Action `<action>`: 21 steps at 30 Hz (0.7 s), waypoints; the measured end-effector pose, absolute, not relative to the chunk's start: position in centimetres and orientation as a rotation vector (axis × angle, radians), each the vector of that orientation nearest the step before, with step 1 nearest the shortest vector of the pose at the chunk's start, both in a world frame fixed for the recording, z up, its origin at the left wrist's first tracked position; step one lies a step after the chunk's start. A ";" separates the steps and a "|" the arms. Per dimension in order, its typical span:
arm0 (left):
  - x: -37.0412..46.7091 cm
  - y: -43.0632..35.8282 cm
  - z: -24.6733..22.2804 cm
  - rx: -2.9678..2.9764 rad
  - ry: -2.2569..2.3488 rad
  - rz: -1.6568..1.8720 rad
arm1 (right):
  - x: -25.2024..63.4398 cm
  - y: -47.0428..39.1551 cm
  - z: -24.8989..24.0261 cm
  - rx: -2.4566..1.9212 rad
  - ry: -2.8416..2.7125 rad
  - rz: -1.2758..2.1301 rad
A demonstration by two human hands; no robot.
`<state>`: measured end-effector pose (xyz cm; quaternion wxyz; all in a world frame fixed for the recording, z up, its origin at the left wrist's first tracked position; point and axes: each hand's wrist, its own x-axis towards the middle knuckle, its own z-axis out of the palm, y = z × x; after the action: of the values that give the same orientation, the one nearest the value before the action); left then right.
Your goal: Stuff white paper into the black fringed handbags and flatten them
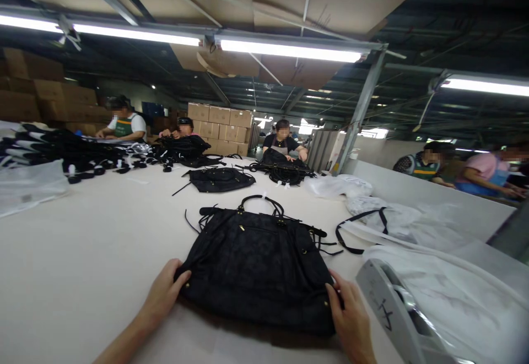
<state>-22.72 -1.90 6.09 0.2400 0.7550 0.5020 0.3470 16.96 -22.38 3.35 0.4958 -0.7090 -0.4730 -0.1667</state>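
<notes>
"While both hands work at the bag [252, 267], can you see how they hold it?"

"Yes. The left hand [167, 287] and the right hand [349, 309] each grip a lower corner, thumb on the near face, fingers curled behind. It sits between them over the white table [103, 254], with the handle [278, 204] pointing away from the fingertips."

"How does it handle, do you think?"

"Soft, I'd guess. The face creases between the two grips, so nothing very stiff seems to run across it. Probably light for its size, though I can't see inside. The finish looks dull, so I doubt it slips much."

"And the best place to take it?"

"Right where the fingers are, I'd say, at the corners by the studs [187, 284]. For one hand, the handle, straight ahead of them. I'd keep off the thin ties [333, 253] beyond the right fingers; they could snag. Nothing about it strikes me as fragile."

"Any brand?"

"None I can read. A pale wrap [265, 196] sits on the handle, but I make out no lettering."

"And the grey device [374, 289] just beside the right fingers?"

"It bears a dark mark [386, 313], like a hand-drawn character; I can't tell which. Far beyond the fingertips, the boxes [220, 115] carry print too small to read."
</notes>
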 end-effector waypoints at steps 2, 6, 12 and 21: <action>-22.9 -2.3 6.0 2.059 1.386 0.959 | 17.0 -22.4 3.3 -1.730 -1.190 -0.389; -23.5 -2.6 5.4 2.089 1.394 0.936 | 17.3 -22.4 3.5 -1.747 -1.193 -0.387; -24.7 -2.4 5.0 2.262 1.436 0.930 | 17.9 -24.7 1.2 -1.780 -1.064 -0.227; -19.1 -6.2 6.8 2.918 0.747 0.530 | 13.8 -23.5 6.6 -1.685 -2.154 -0.510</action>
<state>-19.06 -6.24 6.77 0.0416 0.9533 0.2440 0.1732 13.84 -23.53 6.64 0.1788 -0.5958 -0.7619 -0.1802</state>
